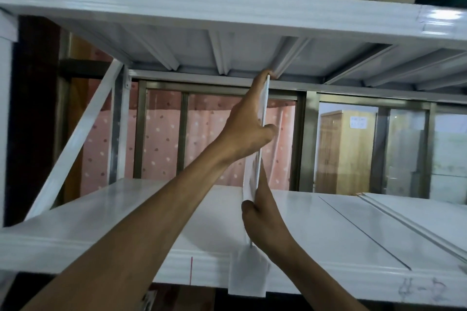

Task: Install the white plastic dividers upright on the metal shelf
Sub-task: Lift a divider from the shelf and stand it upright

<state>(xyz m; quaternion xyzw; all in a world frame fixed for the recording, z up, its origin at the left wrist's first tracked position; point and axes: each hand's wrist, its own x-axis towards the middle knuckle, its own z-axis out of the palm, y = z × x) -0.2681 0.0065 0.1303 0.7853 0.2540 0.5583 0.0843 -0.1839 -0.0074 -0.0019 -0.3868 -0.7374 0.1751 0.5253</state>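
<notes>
**Inspector:** Status of the install?

**Assistant:** In progress, by my reading. One white plastic divider (262, 118) stands between the lower metal shelf (328, 230) and the underside of the upper shelf (227, 50). It is not released — both hands are on it. I see no other divider already standing in this bay; whether the strips (404, 219) lying flat at the far right of the lower shelf are more dividers, I cannot tell.

**Inspector:** Grip?

**Assistant:** The left hand (249, 131) is high, fingers stretched flat along the left face up to the top edge, thumb hooked around the near edge. The right hand (262, 219) is low, fingers curled closed on the same near edge.

**Inspector:** Orientation?

**Assistant:** Seen edge-on, so the faces look left and right and the panel runs near to far. The visible long edge is close to vertical, tilted slightly with the top to the right. The top meets a rib beneath the upper shelf; a white flap (249, 275) hangs over the lower shelf's near lip.

**Inspector:** Remaining?

**Assistant:** Seating top and bottom, squaring it upright, letting go — then any further dividers.
</notes>
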